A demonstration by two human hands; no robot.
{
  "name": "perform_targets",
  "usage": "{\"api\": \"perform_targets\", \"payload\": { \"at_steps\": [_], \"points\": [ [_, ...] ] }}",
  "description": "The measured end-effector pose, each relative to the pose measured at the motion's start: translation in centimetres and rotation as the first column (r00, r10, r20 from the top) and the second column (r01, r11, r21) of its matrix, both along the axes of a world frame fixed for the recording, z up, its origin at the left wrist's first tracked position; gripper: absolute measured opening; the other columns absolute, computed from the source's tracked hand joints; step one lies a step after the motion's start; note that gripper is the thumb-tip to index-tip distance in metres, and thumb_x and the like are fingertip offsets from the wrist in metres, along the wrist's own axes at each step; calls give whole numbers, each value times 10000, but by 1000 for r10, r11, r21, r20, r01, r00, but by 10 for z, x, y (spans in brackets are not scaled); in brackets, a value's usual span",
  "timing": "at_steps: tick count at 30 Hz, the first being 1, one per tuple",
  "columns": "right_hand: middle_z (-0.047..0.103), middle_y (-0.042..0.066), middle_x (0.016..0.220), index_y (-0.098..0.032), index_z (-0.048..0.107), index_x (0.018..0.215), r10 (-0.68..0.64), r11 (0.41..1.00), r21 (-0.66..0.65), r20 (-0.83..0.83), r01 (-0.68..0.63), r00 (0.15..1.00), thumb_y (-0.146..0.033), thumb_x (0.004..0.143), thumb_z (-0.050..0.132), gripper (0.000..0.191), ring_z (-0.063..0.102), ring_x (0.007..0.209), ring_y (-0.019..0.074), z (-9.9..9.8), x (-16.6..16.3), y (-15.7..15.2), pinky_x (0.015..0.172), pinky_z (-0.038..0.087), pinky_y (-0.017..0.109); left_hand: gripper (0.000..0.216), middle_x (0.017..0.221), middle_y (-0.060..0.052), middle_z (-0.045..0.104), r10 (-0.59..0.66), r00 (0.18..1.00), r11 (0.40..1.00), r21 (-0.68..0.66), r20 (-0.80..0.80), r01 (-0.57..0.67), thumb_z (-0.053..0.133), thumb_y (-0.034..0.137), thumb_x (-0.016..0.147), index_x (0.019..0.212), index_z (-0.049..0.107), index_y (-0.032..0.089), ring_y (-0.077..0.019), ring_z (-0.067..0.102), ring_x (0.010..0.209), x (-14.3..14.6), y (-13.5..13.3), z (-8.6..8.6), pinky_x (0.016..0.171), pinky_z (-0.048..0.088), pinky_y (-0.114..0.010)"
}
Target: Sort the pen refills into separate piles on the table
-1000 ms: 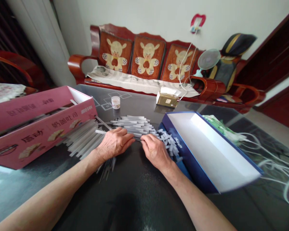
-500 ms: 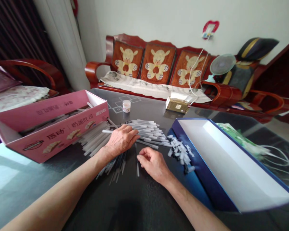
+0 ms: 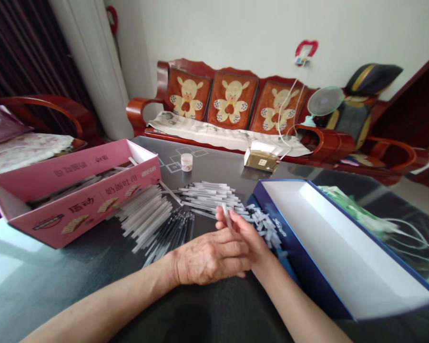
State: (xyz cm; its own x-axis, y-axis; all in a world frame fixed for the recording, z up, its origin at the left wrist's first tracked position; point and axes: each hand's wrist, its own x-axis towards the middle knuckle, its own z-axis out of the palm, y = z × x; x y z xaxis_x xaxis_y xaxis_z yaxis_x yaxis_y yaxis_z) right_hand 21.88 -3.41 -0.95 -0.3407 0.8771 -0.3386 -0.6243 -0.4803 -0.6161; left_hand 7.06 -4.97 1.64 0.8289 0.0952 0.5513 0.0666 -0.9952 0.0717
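In the middle of the table, my two hands meet. My right hand point(image 3: 252, 238) is closed on a whitish pen barrel point(image 3: 226, 215), whose upper end sticks up between thumb and fingers. My left hand point(image 3: 210, 259) lies across the front of it with curled fingers, hiding the lower end; what those fingers hold is hidden. Left of the hands are a bundle of dark-filled pen refills point(image 3: 173, 233) and a heap of frosted pen barrels point(image 3: 143, 214). Behind the hands lies a pile of capless-looking white pens point(image 3: 209, 194). Small translucent caps point(image 3: 266, 224) are heaped beside my right hand.
A pink carton point(image 3: 103, 202) with more sticks inside stands at the left. At the right is an open blue box point(image 3: 268, 205) with a white interior. A small cup point(image 3: 186, 163), a tissue box point(image 3: 260, 159) and a green plastic bag point(image 3: 357, 209) are further back.
My left hand has moved right and toward me from the barrels to meet my right hand. My right hand has lifted slightly rightward, and the single refill beside it has left the tabletop.
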Motion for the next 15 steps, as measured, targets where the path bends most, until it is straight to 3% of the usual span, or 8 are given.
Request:
{"api": "perform_targets", "payload": {
  "at_steps": [2,5,9,12,15],
  "points": [
    [735,-1,826,-180,674,985,-91,995,-33,-47,89,995,-242,823,642,176,674,650,79,3,8,6,589,537,150,257,1182,-96,622,34,997,999,33,68,-37,507,241,916,1126,599,124,-207,497,1196,-3,3,-5,1068,394,-324],
    [733,6,802,-167,676,887,-270,962,24,-44,271,962,-198,763,705,131,678,655,91,2,21,17,574,550,157,288,1205,-129,591,200,968,975,69,152,-212,489,175,911,1187,545,116,-192,547,1139,-14,13,-14,960,488,-292],
    [699,-31,726,-182,662,785,-442,892,109,2,439,897,-199,637,808,208,648,621,87,-3,24,23,505,530,156,339,1108,-114,622,518,838,846,42,172,-531,383,87,903,1213,513,133,-153,621,982,-25,30,-23,810,542,-248],
    [670,-50,693,-197,666,787,-469,875,185,95,448,878,-221,571,846,283,623,611,82,-9,8,16,495,501,154,286,937,-81,650,673,736,733,69,71,-677,410,142,902,1142,565,153,-178,625,868,-26,37,-22,776,538,-302],
    [664,-45,725,-202,671,798,-412,896,253,164,365,896,-254,592,833,267,620,671,90,-14,-12,4,551,495,168,224,807,-44,629,703,710,711,88,-49,-698,438,221,916,1064,600,178,-172,604,765,-22,35,-21,721,514,-296]
  ]
}}
